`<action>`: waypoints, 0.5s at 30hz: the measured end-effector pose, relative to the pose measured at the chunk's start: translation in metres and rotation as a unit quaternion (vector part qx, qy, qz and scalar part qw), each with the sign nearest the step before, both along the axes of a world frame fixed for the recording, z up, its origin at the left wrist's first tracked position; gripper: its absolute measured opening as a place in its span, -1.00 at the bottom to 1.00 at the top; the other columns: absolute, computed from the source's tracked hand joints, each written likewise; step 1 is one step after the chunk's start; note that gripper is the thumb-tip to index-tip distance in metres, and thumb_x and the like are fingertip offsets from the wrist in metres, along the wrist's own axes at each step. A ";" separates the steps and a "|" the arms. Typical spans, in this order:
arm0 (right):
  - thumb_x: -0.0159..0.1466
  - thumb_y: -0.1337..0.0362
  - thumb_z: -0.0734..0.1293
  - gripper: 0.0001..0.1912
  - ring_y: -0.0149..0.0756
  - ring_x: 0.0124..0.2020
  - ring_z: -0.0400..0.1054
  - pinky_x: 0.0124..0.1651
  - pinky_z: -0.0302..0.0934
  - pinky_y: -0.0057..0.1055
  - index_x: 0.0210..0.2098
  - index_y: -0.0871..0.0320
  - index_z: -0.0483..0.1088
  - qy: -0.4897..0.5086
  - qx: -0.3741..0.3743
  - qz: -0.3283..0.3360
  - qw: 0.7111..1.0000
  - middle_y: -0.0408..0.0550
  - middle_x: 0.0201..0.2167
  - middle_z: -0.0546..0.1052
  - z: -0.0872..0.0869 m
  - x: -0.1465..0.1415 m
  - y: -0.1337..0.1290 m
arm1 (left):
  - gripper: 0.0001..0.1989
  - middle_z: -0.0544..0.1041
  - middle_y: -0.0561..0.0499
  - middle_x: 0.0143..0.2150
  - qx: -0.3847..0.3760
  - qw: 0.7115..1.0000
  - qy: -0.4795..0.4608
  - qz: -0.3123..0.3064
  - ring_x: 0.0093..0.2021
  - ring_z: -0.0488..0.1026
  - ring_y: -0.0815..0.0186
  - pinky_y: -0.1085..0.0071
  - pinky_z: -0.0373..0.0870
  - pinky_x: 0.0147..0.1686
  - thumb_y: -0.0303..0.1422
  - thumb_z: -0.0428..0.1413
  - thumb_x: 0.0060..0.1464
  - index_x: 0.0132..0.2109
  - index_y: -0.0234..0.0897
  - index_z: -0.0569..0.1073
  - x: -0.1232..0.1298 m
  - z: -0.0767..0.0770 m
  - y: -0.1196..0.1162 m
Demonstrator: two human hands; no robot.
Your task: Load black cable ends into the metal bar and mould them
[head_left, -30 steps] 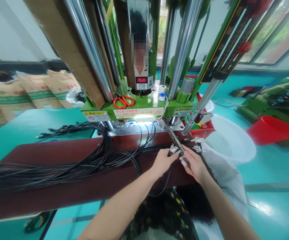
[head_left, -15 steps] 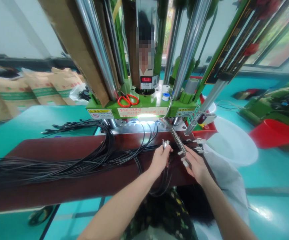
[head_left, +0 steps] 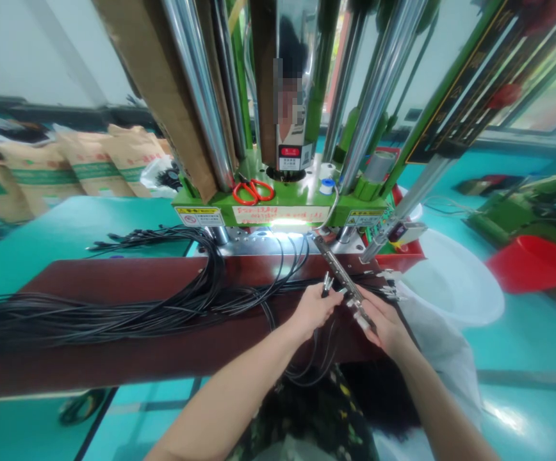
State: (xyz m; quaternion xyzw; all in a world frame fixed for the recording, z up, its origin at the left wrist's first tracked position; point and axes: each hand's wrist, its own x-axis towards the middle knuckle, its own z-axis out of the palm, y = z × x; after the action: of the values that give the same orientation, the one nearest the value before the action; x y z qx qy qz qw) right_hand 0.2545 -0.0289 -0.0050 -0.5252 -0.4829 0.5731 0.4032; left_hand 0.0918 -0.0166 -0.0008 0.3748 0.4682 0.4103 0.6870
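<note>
My right hand (head_left: pixel 387 321) is closed around the near end of a long, narrow metal bar (head_left: pixel 339 272) with a row of small fittings along it. Pale metal pieces (head_left: pixel 357 312) stick out from the bar's side beside my fingers. Left of the bar, my left hand (head_left: pixel 312 308) pinches cable ends with silver metal tips (head_left: pixel 327 283). One tip points up, and another lies close to the bar; whether it touches, I cannot tell. Black cables (head_left: pixel 314 358) hang below my left hand. The bar's far end reaches the front of the green press (head_left: pixel 282 214).
A thick bundle of black cables (head_left: pixel 114 326) runs along the brown board (head_left: pixel 81 275). Red-handled scissors (head_left: pixel 253 191) lie on the press. More metal-tipped cable ends (head_left: pixel 393 285) rest at the board's right. Beyond stand a white tub (head_left: pixel 474 275) and a red bucket (head_left: pixel 537 262).
My left hand has brought the cable ends closer to the bar and turned them. The bar's far end has swung left. The whole view has shifted slightly.
</note>
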 end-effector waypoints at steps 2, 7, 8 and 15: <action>0.14 0.03 0.27 -0.43 -0.58 -0.84 -0.07 -0.79 -0.26 -0.60 0.08 0.15 0.28 -0.005 0.003 0.005 1.000 -0.26 -0.78 0.23 0.001 -0.001 -0.001 | -0.64 0.10 0.25 -0.74 0.004 1.000 0.005 -0.001 -0.78 -0.05 0.60 0.61 -0.18 -0.79 -0.09 0.16 -0.17 -0.49 -0.26 0.22 0.000 0.000 0.000; 0.11 0.04 0.31 -0.45 -0.55 -0.75 0.03 -0.76 -0.12 -0.58 0.04 0.14 0.33 -0.022 -0.002 -0.005 1.000 -0.15 -0.62 0.38 0.004 -0.006 -0.005 | -0.66 0.10 0.25 -0.74 0.014 1.000 0.012 0.011 -0.77 -0.05 0.59 0.59 -0.16 -0.77 -0.12 0.15 -0.15 -0.50 -0.27 0.21 0.000 -0.004 -0.002; 0.09 0.04 0.32 -0.45 -0.54 -0.73 0.06 -0.75 -0.10 -0.58 0.03 0.13 0.34 -0.023 -0.002 -0.004 1.000 -0.12 -0.59 0.40 0.004 -0.007 -0.005 | -0.66 0.10 0.25 -0.74 0.023 0.999 0.015 0.018 -0.76 -0.04 0.59 0.59 -0.13 -0.75 -0.13 0.15 -0.14 -0.51 -0.27 0.21 0.000 -0.006 -0.003; 0.12 0.07 0.31 -0.46 -0.59 -0.78 -0.02 -0.79 -0.20 -0.59 0.06 0.15 0.31 -0.024 -0.019 -0.025 0.999 -0.12 -0.60 0.41 0.006 -0.008 -0.005 | -0.71 0.24 0.17 -0.62 0.066 0.983 0.025 0.172 -0.66 0.13 0.55 0.59 0.00 -0.69 -0.13 0.05 -0.02 -0.44 -0.29 0.28 -0.001 -0.013 0.000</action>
State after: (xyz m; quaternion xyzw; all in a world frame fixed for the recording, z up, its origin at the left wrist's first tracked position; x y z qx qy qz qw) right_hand 0.2464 -0.0339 0.0008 -0.5583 -0.4685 0.5587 0.3957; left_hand 0.0907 -0.0161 -0.0137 0.3437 0.5146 0.5426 0.5680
